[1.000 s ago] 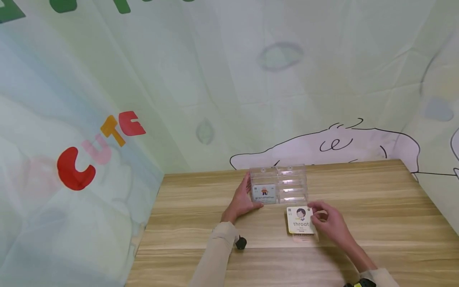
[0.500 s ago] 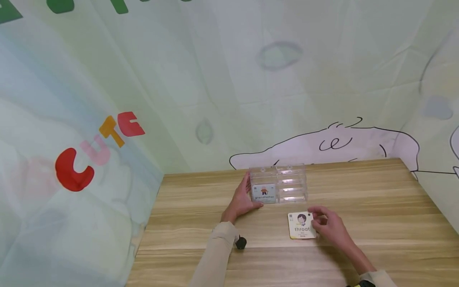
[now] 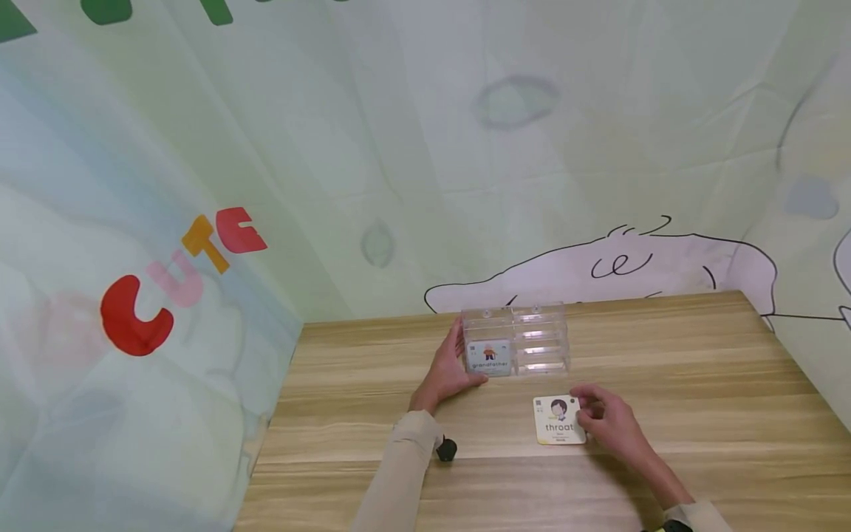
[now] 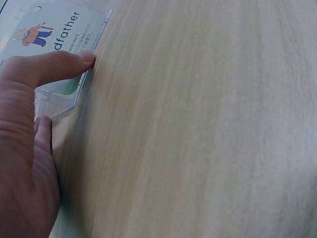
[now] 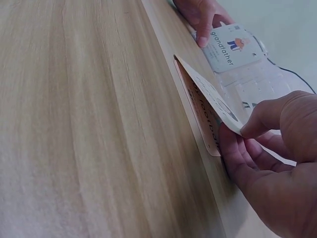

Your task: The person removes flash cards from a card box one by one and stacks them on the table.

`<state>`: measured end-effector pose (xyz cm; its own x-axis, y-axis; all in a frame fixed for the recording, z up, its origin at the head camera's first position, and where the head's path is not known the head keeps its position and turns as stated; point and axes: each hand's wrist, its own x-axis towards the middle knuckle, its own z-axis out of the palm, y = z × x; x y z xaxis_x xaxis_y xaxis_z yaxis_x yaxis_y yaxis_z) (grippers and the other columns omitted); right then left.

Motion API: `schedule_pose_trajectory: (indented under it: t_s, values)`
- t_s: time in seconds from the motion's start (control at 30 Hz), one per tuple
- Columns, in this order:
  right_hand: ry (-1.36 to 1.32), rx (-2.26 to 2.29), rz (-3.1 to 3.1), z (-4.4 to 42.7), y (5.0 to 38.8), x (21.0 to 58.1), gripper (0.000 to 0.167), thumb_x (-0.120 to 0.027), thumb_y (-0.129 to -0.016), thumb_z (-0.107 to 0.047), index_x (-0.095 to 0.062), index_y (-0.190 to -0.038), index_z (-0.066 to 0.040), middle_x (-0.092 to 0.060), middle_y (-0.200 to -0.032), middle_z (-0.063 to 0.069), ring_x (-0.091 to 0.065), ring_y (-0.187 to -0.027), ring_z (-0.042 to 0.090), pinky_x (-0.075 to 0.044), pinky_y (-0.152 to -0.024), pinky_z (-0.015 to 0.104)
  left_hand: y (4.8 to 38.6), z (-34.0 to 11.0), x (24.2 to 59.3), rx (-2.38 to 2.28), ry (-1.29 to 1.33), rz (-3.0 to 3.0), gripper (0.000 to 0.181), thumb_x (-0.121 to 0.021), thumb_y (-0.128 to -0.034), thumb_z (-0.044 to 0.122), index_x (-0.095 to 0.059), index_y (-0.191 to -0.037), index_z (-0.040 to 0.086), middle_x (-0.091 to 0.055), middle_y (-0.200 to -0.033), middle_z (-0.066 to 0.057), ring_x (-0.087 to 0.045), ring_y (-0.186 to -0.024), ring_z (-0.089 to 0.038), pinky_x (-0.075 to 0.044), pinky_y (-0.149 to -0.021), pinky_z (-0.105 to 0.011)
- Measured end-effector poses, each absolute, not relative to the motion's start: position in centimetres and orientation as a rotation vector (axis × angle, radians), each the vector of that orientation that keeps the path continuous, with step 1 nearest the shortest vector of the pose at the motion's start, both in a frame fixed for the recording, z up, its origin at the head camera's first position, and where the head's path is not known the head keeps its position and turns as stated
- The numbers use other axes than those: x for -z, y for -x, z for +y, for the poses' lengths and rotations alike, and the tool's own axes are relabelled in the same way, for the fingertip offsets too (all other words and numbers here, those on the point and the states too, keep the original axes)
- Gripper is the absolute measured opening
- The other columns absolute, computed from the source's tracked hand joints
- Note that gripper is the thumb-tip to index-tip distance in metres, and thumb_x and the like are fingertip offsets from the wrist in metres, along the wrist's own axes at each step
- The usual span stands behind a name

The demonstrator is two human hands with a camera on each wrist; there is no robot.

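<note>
A clear plastic card holder (image 3: pixel 541 347) with two columns of slots stands near the table's back edge. In its left column sits a "grandfather" card (image 3: pixel 490 357). My left hand (image 3: pixel 447 377) grips the holder's left side, its thumb (image 4: pixel 59 67) over the front lower edge. With thumb and fingertips, my right hand (image 3: pixel 613 421) pinches a white "throat" card (image 3: pixel 560 420) by its right edge. The right wrist view has this card tilted above an orange "football" card (image 5: pixel 198 111) on the table. From the head, the throat card almost wholly hides that lower card.
The wooden table (image 3: pixel 339 414) reaches forward to a printed cloth backdrop (image 3: pixel 399 148). Both columns of the holder have stepped slots, and the right column shows no card in the head view. A dark wrist device (image 3: pixel 447 449) is on the left forearm.
My right hand has brought the throat card a little toward me and down, over the orange card beneath. The left hand and the holder have stayed in place.
</note>
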<state>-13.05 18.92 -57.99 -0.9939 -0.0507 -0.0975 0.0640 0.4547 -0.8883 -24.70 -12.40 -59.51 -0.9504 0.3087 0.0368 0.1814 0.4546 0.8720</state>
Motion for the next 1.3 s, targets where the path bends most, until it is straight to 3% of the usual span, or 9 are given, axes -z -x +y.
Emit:
schedule_pose_trajectory:
  t_s: [0.37, 1.3]
  values:
    - [-0.007, 1.494, 2.616, 18.71, 13.18, 58.06, 0.039, -0.068, -0.087, 0.010, -0.065, -0.125, 0.005, -0.064, -0.105, 0.013, -0.065, -0.089, 0.023, -0.057, -0.069, 0.026, 24.75, -12.36, 59.61, -1.508, -0.436, 2.577, 0.134, -0.096, -0.0715, 0.010, -0.004, -0.168, 0.022, -0.027, -0.169, -0.007, -0.032, -0.152, -0.022, -0.032, -0.122, -0.030]
    - [0.071, 1.393, 2.722, 19.00, 12.95, 57.63, 0.037, -0.066, -0.085, 0.010, -0.067, -0.122, 0.007, -0.066, -0.097, 0.011, -0.061, -0.084, 0.021, -0.054, -0.067, 0.024, 24.62, -12.25, 59.37, -1.521, -0.437, 2.570, 0.133, -0.096, -0.0716, 0.009, -0.005, -0.168, 0.020, -0.028, -0.169, -0.008, -0.032, -0.152, -0.022, -0.031, -0.122, -0.028]
